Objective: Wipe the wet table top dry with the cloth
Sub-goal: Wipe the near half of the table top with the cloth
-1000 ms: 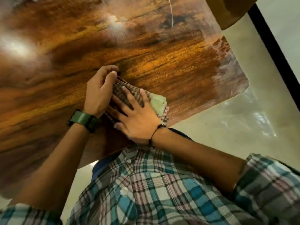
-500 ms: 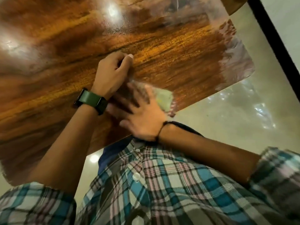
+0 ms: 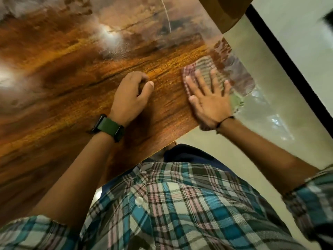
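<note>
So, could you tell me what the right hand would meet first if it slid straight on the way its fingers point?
The right hand, flat on the cloth, would probably first reach the wet patch by the table top's corner.

Warm, dim indoor light from overhead — two white glare patches sit on the glossy counter (image 3: 75,98), one at the left edge and one near the top centre. Motion blur softens the right hand (image 3: 210,103) and the cloth (image 3: 201,67) under it. Wide-angle distortion bends the frame's edges — the floor (image 3: 281,105) shows pale reflections.
</note>
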Demonstrator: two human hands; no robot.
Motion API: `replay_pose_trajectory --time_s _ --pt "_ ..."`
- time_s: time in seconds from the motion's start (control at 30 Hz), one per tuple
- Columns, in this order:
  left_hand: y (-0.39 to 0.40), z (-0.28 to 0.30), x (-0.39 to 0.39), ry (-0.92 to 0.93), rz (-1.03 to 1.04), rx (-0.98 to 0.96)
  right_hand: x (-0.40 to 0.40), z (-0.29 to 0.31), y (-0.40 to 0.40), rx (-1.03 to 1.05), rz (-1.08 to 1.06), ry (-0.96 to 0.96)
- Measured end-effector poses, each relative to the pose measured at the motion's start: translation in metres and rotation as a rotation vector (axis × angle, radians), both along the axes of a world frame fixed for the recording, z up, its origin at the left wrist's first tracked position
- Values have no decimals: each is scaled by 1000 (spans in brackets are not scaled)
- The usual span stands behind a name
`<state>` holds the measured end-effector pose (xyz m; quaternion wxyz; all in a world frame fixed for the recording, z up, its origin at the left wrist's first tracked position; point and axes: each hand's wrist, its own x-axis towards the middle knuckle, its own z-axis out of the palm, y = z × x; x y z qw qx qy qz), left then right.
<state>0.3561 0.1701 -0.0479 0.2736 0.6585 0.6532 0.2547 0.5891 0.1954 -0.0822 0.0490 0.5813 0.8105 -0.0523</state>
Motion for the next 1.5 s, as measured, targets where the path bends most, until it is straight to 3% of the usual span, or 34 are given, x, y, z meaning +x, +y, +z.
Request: replay_pose_trajectory --time_s 0.13,0.2,0.27,0.37,0.47,0.53,0.6,0.77,1.1,1.33,1.5 --pt "14 -2 26 1 -65 57 -90 7 -57 -204 499 91" --pt "21 -3 33 33 -124 39 -94 4 -58 -132 611 157" --pt "26 -4 37 52 -156 25 -67 -1 -39 -61 496 163" --pt "28 -4 41 52 -139 30 -5 -5 7 -26 153 90" --pt "23 -9 49 63 -140 4 53 -2 60 -58 -226 72" --pt "18 -15 55 97 -170 11 67 1 77 -85 -330 86" --pt "15 -21 60 155 -206 33 63 1 67 -90 -296 73" --pt "24 -30 72 262 -265 47 59 0 -8 -78 39 31" --pt "75 -34 92 354 -211 42 31 0 153 -132 8 70" --pt "76 -35 41 410 7 -1 69 -2 54 -83 180 43" --pt "74 -37 41 476 -36 -11 43 -3 119 -62 205 57"
